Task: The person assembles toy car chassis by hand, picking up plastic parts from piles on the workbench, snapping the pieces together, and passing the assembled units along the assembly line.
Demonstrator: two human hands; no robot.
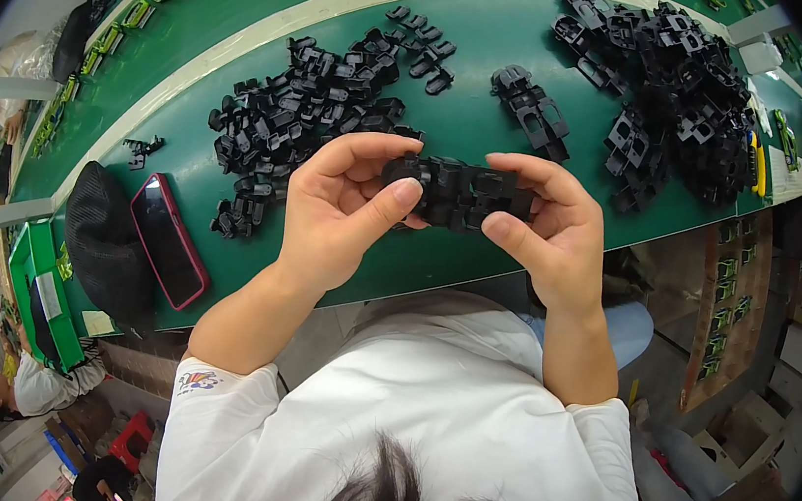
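Over the near part of the green table [389,269], both hands hold a black molded plastic part [455,193] level between them. My left hand [343,194] grips its left end, thumb in front and fingers behind. On the other end, my right hand [563,220] pinches with thumb and index finger. Just beyond my left hand lies a heap of small black plastic pieces [314,102]. A larger black plastic frame [533,110] rests on the table beyond my right hand, apart from the heaps.
A heap of larger black plastic frames [690,105] covers the far right. To the left lie a red-edged phone [170,239], a black cap-like item [107,242] and a few loose black pieces [141,152]. Green-and-black parts [136,14] line the far strip. Other people sit at both sides.
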